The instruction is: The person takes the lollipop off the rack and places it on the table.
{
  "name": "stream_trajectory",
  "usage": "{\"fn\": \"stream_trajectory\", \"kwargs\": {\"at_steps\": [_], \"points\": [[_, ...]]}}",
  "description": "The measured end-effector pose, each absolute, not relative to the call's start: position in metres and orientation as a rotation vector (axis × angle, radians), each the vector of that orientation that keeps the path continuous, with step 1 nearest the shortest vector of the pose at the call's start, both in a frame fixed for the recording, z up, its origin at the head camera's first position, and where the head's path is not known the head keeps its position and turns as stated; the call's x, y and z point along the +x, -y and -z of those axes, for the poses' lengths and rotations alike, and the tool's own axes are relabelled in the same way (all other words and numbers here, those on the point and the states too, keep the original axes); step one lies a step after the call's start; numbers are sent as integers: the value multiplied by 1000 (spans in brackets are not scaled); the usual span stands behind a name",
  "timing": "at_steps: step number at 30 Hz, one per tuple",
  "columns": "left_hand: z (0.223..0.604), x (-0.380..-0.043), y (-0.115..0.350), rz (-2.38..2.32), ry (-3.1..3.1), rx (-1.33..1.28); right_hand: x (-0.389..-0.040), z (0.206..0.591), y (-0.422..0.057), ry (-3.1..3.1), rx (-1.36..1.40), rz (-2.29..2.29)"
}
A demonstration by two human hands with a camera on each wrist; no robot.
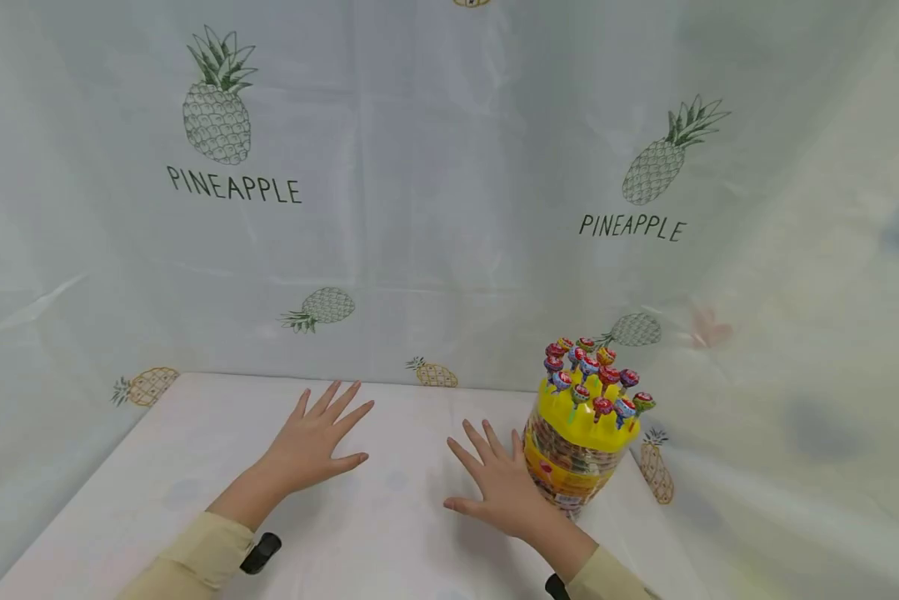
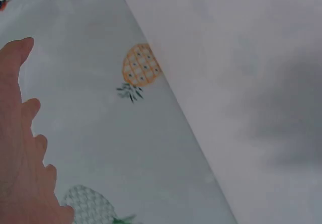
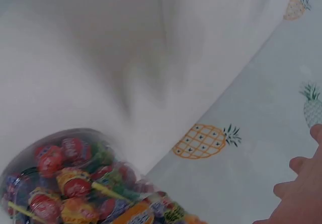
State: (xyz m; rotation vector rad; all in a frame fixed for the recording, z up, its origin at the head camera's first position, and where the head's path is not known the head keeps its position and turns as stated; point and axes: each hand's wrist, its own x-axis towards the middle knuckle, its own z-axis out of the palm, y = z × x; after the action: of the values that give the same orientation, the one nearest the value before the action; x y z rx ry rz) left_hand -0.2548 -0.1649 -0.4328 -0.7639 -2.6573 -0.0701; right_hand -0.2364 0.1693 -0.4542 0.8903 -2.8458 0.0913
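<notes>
My left hand [image 1: 310,442] is held over the left half of the white table, fingers straight and spread, holding nothing. On the other side my right hand [image 1: 500,483] is spread in the same way, also with nothing in it. Just beyond the right hand stands a clear plastic lollipop jar [image 1: 569,454] with a yellow lid [image 1: 587,421], its lower part partly covered by that hand in the head view. Several wrapped lollipops [image 1: 602,407] stick up from the lid. The right wrist view shows more wrapped lollipops [image 3: 75,183] through the jar's clear wall.
A white table [image 1: 389,533] lies under both hands, its far edge meeting a hanging sheet [image 1: 449,208] printed with pineapples. Similar sheeting [image 1: 809,433] drops along the right side, close to the jar. Each sleeve has a black device [image 1: 260,553] at the wrist.
</notes>
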Motion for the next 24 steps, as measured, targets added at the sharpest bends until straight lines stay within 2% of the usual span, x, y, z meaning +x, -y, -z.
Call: {"fn": "stream_trajectory", "kwargs": {"at_steps": [24], "points": [[425, -272, 58, 195, 2623, -987, -184, 437, -238, 2511, 760, -315]]}}
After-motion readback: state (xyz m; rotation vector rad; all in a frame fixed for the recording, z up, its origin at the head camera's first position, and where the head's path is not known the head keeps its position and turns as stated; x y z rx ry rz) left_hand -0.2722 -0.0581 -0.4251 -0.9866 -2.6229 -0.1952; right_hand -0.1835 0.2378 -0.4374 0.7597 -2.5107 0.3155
